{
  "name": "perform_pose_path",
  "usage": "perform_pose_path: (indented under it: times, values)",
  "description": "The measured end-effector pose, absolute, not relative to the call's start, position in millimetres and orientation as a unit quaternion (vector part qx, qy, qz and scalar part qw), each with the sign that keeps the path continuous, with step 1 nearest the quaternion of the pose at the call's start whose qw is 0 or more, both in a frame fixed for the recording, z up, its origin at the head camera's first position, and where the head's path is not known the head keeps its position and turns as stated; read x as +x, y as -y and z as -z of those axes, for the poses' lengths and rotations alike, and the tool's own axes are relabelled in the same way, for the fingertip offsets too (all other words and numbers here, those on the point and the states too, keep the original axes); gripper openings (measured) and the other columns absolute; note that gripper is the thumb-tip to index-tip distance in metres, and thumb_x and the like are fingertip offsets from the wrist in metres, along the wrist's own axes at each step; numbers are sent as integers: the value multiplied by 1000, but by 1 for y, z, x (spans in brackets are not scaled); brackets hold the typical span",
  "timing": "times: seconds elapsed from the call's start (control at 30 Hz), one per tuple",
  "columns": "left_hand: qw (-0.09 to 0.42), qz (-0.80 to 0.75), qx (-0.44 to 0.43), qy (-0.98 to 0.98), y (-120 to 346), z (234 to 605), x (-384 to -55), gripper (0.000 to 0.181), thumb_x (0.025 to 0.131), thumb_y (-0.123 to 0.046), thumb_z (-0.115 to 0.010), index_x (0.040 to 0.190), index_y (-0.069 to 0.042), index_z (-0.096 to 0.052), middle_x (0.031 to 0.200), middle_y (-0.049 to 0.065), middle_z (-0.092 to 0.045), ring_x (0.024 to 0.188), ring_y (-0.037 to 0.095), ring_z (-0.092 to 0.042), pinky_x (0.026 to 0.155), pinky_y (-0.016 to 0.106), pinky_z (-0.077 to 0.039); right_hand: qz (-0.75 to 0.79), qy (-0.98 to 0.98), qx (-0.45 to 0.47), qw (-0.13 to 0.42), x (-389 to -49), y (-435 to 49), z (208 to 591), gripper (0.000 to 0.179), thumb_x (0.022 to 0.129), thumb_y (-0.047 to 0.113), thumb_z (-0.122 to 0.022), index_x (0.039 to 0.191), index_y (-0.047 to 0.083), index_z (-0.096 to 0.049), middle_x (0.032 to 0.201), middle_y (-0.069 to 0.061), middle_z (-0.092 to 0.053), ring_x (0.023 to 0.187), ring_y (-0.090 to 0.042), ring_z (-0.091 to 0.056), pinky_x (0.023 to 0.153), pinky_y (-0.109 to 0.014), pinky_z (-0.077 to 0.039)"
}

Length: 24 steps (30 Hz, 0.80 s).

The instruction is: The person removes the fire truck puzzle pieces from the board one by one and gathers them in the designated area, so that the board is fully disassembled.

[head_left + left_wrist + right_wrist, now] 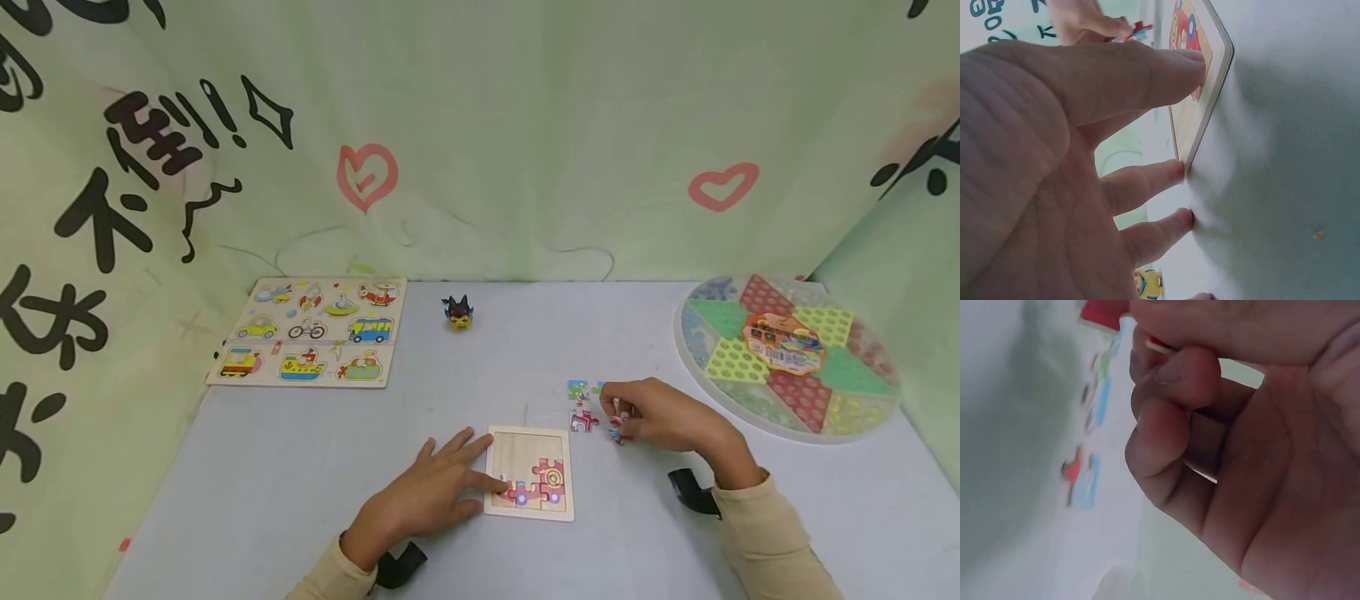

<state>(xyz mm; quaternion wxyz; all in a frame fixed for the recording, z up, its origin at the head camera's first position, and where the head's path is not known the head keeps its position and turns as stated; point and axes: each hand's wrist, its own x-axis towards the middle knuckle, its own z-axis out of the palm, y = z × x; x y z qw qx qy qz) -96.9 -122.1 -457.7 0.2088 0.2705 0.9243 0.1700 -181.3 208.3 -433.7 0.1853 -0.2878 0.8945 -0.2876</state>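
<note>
A small wooden puzzle tray lies in front of me, with several joined red vehicle pieces in its lower right part. My left hand is spread over the tray's left side, one fingertip at its top left corner and another finger at the joined pieces. Right of the tray, my right hand pinches a red and blue puzzle piece between thumb and fingers. In the right wrist view the fingers hide much of that piece. Beside this hand lie loose puzzle pieces on the table.
A wooden vehicle picture board lies at the back left. Near it stands a small black and yellow figurine. A large round board with coloured triangles lies at the right. Behind the table hangs a green curtain.
</note>
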Motion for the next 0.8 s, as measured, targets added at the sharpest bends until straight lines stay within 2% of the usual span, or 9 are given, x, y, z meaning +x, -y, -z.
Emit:
perform_pose_path:
  times: [0.17,0.37,0.5,0.8]
  values:
    - [212,-172,270,-923,123,457,-96,36,93,-21,-76,126,-36,-74,162,5,-38,152,35,-26,112,72,-25,281,-898,-287,178,-188,-215,446,31,83,-11,-65,86,17,-54,69,8,-40,63,-7,-38,58,-25,-33]
    - [213,-173,268,-924,122,457,-96,36,94,-21,-75,127,-36,-74,162,5,-38,152,35,-26,112,72,-25,236,-920,-273,153,-190,-208,454,26,84,-6,-70,88,17,-58,80,3,-50,74,-14,-44,66,-30,-38]
    - [211,-171,271,-923,122,458,-96,36,94,-21,-74,127,-36,-73,162,5,-38,152,35,-26,112,72,-25,225,-928,-257,148,-190,-205,454,23,84,-4,-73,90,14,-61,86,-1,-51,75,-17,-46,66,-32,-40]
    - [212,-173,271,-923,123,459,-97,35,94,-21,-74,127,-34,-74,163,5,-38,152,35,-25,112,72,-24,229,-928,-257,145,-191,-204,454,24,85,-6,-70,90,15,-59,84,0,-50,76,-17,-46,67,-32,-39]
